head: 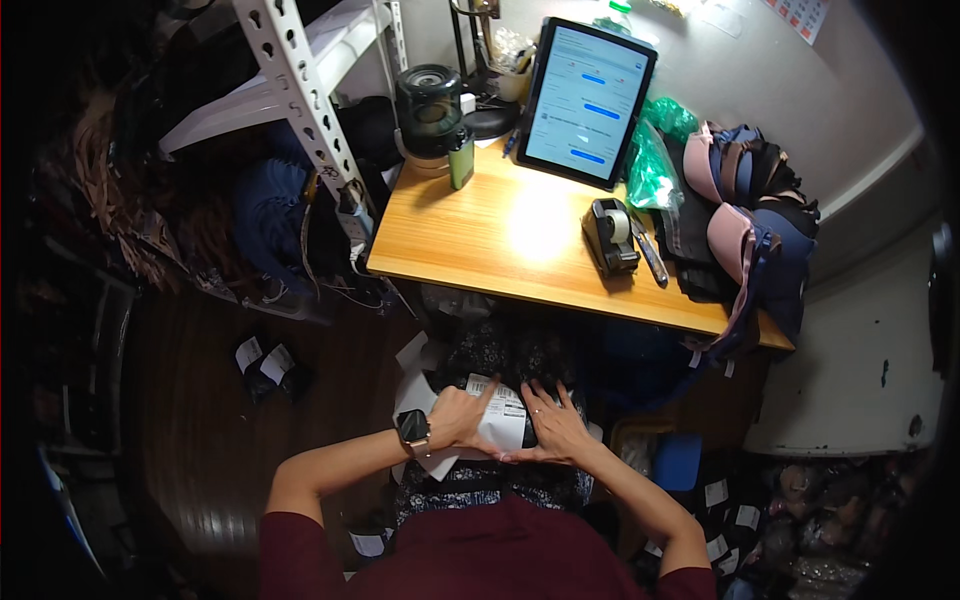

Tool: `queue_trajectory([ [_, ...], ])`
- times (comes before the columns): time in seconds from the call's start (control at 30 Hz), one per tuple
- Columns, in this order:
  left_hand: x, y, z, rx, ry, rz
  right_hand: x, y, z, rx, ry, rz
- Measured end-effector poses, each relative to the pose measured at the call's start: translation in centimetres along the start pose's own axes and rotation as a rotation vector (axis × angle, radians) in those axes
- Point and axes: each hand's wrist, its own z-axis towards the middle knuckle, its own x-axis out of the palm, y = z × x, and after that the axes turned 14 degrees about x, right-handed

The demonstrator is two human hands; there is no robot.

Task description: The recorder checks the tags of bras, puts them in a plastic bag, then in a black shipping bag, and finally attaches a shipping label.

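Note:
On my lap lies a dark parcel (pixel 530 433), mostly covered by my hands and a white printed label (pixel 504 424) with barcodes. My left hand (pixel 459 418), with a watch (pixel 413 427) on its wrist, rests on the label's left side. Its index finger stretches along the top and its thumb reaches the lower edge. My right hand (pixel 556 426) lies spread on the label's right side, a ring on one finger. The thumbs nearly meet at the bottom. Loose white paper (pixel 415 386) sticks out left of the parcel. Patterned dark fabric (pixel 450 484) covers my legs.
Ahead stands a wooden desk (pixel 465 240) with a tablet (pixel 589 101), tape dispenser (pixel 611 236), utility knife (pixel 651 251) and stacked bras (pixel 731 225). Labelled black parcels (pixel 270 367) lie on the floor at left. A metal shelf post (pixel 300 97) rises beside the desk.

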Motion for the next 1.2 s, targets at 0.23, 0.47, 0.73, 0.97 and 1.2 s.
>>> queue_trajectory([
  [0.23, -0.4, 2.0, -3.8, -0.077, 0.14, -0.024, -0.2, -0.6, -0.2, 0.01, -0.008, -0.024],
  [0.47, -3.9, 1.7, -3.1, -0.084, -0.053, -0.114, -1.6, -3.0, -3.4, 0.669, 0.216, 1.04],
  [0.73, -8.5, -1.9, 1.2, 0.031, -0.339, -0.682, -4.6, -4.5, -15.9, 0.837, -0.434, 1.854],
  [0.97, -7.0, -2.3, 4.8, 0.197, -0.375, -0.753, 6.0, -7.0, -45.3, 1.241, -1.904, 2.063],
  [1.2, -7.0, -3.0, 6.0, 0.215, -0.379, -0.769, 5.4, -4.6, -58.1, 1.171, -2.814, 1.513],
])
